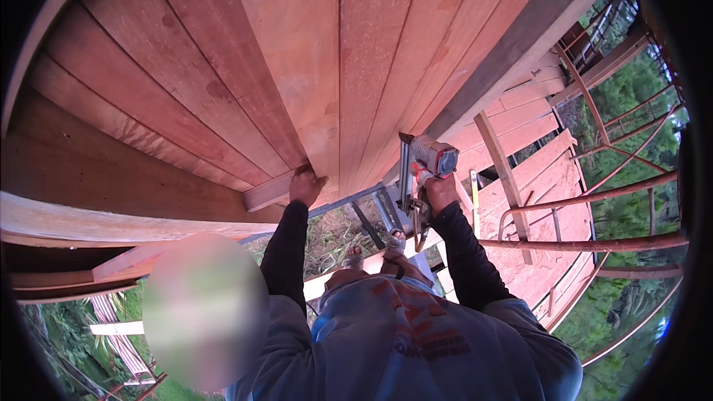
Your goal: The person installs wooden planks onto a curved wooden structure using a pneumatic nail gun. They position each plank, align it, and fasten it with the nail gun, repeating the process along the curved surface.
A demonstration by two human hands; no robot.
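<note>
My right hand point(441, 193) is wrapped round the handle of a nail gun point(431, 156), a grey and red tool with a long magazine. Its nose points up toward the lower part of the wooden planks point(371, 67), to the right of my left hand. My left hand point(305, 187) has its fingers curled at the right end of a short wooden block point(266, 191), against the planks' lower ends. What its fingertips press on is partly hidden.
A thick grey beam point(512, 44) borders the planks on the right. Beyond it lie a board platform point(535, 200), a yellow level-like strip point(475, 197) and rusty scaffold pipes point(594, 245). My feet point(394, 243) stand below, above grassy ground. A curved timber edge point(111, 215) runs along the left.
</note>
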